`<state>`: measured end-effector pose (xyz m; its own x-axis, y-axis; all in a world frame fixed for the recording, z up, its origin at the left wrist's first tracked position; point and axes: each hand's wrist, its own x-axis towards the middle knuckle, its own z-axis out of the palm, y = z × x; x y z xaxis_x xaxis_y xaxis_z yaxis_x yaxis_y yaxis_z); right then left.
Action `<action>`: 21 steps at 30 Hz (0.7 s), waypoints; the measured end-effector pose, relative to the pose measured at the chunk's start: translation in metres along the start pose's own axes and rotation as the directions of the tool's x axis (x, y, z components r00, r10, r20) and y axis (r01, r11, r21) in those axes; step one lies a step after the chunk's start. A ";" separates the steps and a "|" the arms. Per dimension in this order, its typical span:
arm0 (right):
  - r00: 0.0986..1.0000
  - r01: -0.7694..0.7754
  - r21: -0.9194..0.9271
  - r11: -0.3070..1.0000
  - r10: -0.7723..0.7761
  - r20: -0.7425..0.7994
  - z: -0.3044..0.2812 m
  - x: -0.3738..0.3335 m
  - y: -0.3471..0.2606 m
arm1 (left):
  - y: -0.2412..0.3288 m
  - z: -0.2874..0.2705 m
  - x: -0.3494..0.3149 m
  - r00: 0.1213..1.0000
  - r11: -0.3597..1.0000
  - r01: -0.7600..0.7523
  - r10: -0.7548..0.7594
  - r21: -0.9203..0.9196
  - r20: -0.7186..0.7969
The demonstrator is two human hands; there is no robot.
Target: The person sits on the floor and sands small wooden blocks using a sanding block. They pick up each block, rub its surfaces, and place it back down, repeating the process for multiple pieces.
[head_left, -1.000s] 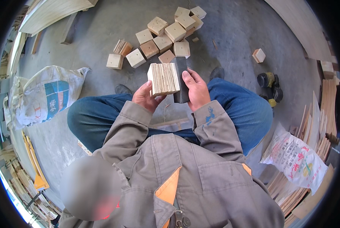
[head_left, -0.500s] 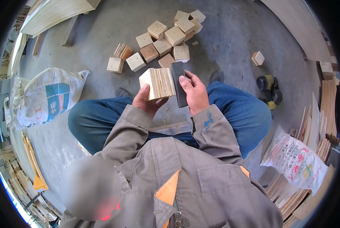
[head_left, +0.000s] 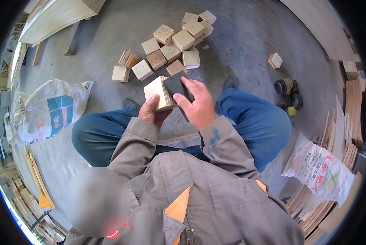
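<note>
My left hand [head_left: 153,111] is closed around a pale plywood block [head_left: 155,93], thumb on its near face, holding it up between my knees. My right hand [head_left: 198,104] grips a flat dark grey slab [head_left: 176,87] that looks like a sanding block. The slab lies tilted against the layered side of the plywood block and covers much of that side. Part of the left fingers is hidden behind the wood. On the floor beyond my hands lies a loose pile of similar wooden blocks [head_left: 183,40], several with a small hole in the face.
One more block [head_left: 275,61] lies apart at the right, near a yellow and black cordless power tool [head_left: 288,96]. White woven sacks lie at the left [head_left: 54,110] and right [head_left: 320,169]. Wood strips [head_left: 353,118] are stacked along the right, and a yellow metal bar [head_left: 38,179] lies at the left.
The dark slab has moved left and tilted, now covering the layered side of the plywood block. My left hand and the block shifted slightly left. Both hands keep their hold.
</note>
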<state>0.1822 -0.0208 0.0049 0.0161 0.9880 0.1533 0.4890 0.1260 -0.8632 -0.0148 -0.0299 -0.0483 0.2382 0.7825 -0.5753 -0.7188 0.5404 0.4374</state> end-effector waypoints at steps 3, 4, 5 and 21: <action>0.961 -0.248 0.201 0.948 0.266 -0.071 0.001 0.006 0.028 | 0.001 0.010 -0.004 0.998 0.997 -0.035 0.031 0.075 0.054; 0.927 -0.323 0.342 0.882 0.368 -0.074 0.001 0.008 0.033 | 0.001 0.011 -0.004 0.995 0.990 -0.071 0.062 0.123 0.078; 0.929 -0.293 0.375 0.880 0.354 -0.105 0.000 0.009 0.036 | 0.002 0.012 -0.005 0.990 0.979 -0.108 0.092 0.170 0.104; 0.998 0.022 0.149 0.989 -0.031 0.058 0.010 -0.028 -0.011 | 0.007 -0.007 0.006 0.983 0.988 -0.151 0.151 0.011 -0.108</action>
<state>0.1673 -0.0488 0.0057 -0.0493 0.9872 0.1515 0.3540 0.1591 -0.9216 -0.0234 -0.0238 -0.0537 0.0549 0.8173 -0.5736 -0.7392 0.4195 0.5269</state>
